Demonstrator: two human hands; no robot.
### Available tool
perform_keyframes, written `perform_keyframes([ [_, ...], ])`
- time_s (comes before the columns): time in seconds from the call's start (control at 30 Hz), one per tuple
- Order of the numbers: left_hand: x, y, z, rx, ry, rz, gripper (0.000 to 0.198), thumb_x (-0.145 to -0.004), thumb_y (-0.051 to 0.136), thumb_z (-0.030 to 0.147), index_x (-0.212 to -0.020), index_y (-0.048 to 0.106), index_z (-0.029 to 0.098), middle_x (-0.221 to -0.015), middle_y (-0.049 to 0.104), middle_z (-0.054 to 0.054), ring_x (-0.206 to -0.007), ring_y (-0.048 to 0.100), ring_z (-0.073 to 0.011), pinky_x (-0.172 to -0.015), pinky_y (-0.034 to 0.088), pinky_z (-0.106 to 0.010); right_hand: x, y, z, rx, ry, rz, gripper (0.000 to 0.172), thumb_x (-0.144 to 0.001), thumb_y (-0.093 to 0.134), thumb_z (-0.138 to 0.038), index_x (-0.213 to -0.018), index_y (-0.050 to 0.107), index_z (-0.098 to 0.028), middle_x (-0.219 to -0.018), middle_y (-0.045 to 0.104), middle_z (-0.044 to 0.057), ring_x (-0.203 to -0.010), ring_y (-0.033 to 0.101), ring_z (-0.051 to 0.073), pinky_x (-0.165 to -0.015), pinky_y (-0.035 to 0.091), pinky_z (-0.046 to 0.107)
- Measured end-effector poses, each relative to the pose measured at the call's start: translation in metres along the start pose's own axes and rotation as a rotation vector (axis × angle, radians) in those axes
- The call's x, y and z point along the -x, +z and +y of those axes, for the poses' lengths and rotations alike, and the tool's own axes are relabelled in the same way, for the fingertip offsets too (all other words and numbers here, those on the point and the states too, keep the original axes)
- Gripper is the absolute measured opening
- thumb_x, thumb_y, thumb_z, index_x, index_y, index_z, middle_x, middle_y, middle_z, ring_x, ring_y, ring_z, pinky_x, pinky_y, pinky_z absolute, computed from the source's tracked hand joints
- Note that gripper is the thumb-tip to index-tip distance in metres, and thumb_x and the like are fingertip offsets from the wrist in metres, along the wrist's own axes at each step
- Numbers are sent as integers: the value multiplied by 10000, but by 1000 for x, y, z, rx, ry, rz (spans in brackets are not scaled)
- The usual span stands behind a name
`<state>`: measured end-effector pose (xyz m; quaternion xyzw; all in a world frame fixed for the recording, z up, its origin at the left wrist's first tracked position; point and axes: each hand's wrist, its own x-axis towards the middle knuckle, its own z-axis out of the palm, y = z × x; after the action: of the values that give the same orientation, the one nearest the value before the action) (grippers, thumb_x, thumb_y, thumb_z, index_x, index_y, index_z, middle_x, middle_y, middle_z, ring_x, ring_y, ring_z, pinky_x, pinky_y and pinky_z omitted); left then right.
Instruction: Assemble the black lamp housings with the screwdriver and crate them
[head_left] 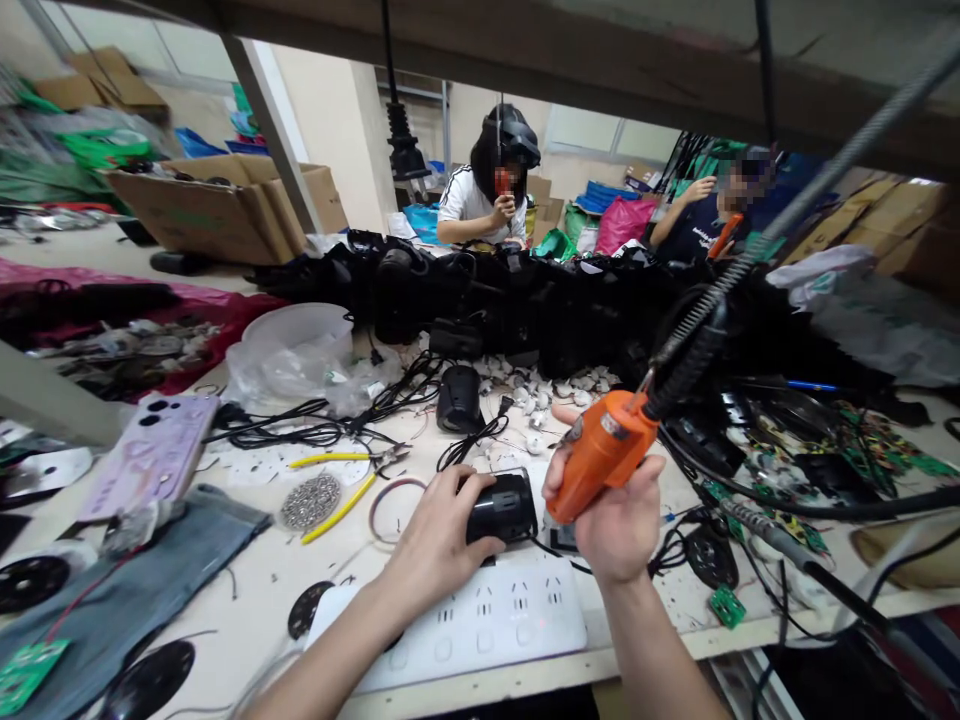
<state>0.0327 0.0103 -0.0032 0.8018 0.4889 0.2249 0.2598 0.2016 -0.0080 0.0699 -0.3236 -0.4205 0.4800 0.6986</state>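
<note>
My left hand (437, 535) is wrapped round a small black round device (501, 507) that rests on the bench just beyond a white power strip (480, 622). My right hand (616, 520) grips an orange electric screwdriver (600, 450), held tilted above the bench to the right of the black device, with its tip hidden behind my hand. A coiled black cable (757, 250) runs from the tool's top up to the right.
Yellow-handled pliers (346, 480), a dish of screws (310, 502), a lilac phone case (154, 450), black cables and another black device (459, 397) lie around. Green circuit boards (885, 450) sit right. A heap of black parts (540, 300) spans the middle. Two people sit beyond it.
</note>
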Motion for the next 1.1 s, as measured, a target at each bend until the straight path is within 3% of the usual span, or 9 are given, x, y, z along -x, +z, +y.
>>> perform_keyframes([
  [0.1, -4, -1, 9, -37, -17, 6, 553, -675, 734, 305, -1179, 527, 214, -1227, 534, -102, -1124, 508, -296, -970, 425, -461, 8, 6, 7, -91, 2, 1, 762, -717, 426, -819, -995, 688, -160, -540, 575, 22, -448, 477, 161, -414, 389, 278],
  [0.3, -10, 4, 16, -137, -4, -30, 553, -701, 689, 293, -1227, 525, 236, -1219, 558, -95, -1088, 504, -306, -935, 418, -478, 29, 2, 24, -231, 8, 30, 569, -766, 487, -659, -1006, 667, -176, -659, 605, 44, -543, 549, 194, -511, 429, 322],
  [0.53, -11, 10, 7, -160, 51, 20, 502, -767, 643, 387, -1230, 526, 233, -1167, 563, -94, -1026, 504, -278, -888, 443, -431, 33, 2, 16, -102, -51, -69, 787, -561, 582, -835, -987, 707, -186, -696, 597, 39, -573, 550, 207, -543, 454, 354],
  [0.77, -18, 4, 8, -182, 17, -46, 511, -719, 695, 327, -1195, 550, 212, -1137, 584, -103, -1012, 516, -285, -882, 444, -420, 33, 2, 30, 70, -105, -111, 752, -601, 515, -837, -944, 696, -194, -658, 596, 41, -556, 538, 208, -502, 420, 330],
  [0.93, -20, 0, 9, -156, 47, -61, 398, -736, 683, 394, -1078, 593, 211, -1081, 601, -110, -974, 544, -287, -850, 452, -411, 21, 9, 28, -5, -2, -88, 518, -747, 506, -701, -885, 668, -228, -786, 602, 50, -503, 502, 169, -475, 404, 327],
  [1.1, -20, 5, 9, -192, 37, 6, 424, -749, 638, 424, -1112, 581, 212, -1042, 604, -100, -972, 548, -287, -856, 448, -410, 25, 9, 31, -52, -18, -65, 629, -673, 506, -771, -901, 670, -208, -683, 559, 36, -530, 509, 188, -479, 413, 325],
])
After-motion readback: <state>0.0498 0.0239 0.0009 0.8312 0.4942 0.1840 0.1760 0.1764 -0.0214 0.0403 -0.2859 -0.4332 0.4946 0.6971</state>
